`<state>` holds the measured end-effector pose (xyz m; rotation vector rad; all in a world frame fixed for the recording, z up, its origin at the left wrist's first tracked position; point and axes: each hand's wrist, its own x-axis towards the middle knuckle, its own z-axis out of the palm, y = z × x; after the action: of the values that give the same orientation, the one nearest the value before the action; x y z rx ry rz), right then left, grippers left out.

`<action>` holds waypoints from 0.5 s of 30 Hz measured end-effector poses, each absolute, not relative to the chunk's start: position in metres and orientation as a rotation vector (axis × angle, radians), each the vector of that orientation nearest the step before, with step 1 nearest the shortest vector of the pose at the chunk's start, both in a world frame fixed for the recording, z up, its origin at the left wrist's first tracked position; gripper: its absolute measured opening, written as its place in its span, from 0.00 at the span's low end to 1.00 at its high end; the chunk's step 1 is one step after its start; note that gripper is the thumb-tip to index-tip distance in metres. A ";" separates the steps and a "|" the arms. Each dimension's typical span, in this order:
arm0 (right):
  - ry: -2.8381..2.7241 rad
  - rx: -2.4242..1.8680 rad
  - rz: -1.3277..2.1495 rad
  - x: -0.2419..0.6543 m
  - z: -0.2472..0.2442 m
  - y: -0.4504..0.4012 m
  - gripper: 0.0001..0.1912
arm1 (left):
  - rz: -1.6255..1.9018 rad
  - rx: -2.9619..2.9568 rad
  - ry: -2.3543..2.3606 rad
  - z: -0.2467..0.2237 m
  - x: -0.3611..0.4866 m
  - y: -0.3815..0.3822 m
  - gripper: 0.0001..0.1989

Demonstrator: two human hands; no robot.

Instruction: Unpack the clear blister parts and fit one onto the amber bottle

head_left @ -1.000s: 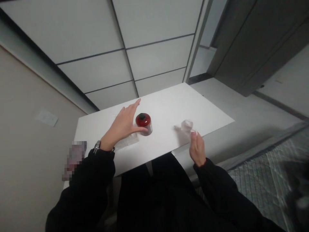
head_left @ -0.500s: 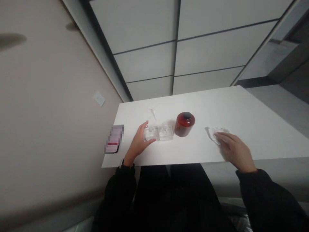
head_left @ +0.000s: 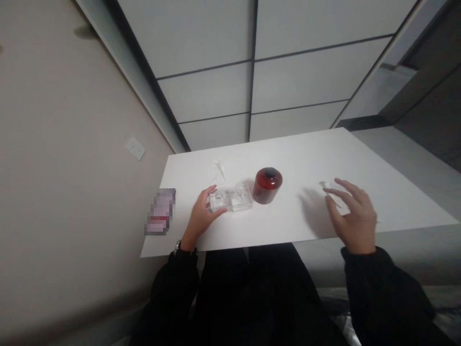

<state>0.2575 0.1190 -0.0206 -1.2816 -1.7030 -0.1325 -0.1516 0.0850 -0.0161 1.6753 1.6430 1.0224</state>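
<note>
Two hands over the white counter (head_left: 306, 149), well apart. Beneath the left hand (head_left: 200, 216), a clear box (head_left: 242, 204), flat on the counter's left half and just beside the red bottle (head_left: 267, 190); left fingers wrapped around the box's left end, thumb along the near side, the rest toward the far side. Looks stiff, smooth and fairly light, probably hard plastic or glass, so likely slippery and perhaps apt to crack if dropped. Best held low across both long sides, clear of the rounded shapes in or on it, too faint to make out. Bottle probably heavier and slick; better gripped around the body than by the black cap (head_left: 271, 172). Right hand (head_left: 351, 216) above a white scrap (head_left: 341, 196), fingers curved and parted, apparently grasping nothing. Probably very light, soft and easily crumpled; suited to an edge pinch.
</note>
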 end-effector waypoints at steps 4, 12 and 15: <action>-1.756 -1.094 0.076 0.185 0.015 0.105 0.09 | 0.990 1.719 1.652 -0.019 -0.150 0.085 0.39; -1.610 -1.032 0.233 0.155 0.035 0.122 0.16 | 1.037 1.818 1.577 0.001 -0.161 0.087 0.31; -1.602 -1.063 0.463 0.160 0.010 0.132 0.28 | 0.928 1.954 1.562 0.024 -0.158 0.095 0.29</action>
<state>0.1597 0.1320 0.0102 -1.0628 -1.6019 0.4631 -0.1578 0.0951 0.0238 1.9538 1.5618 0.9283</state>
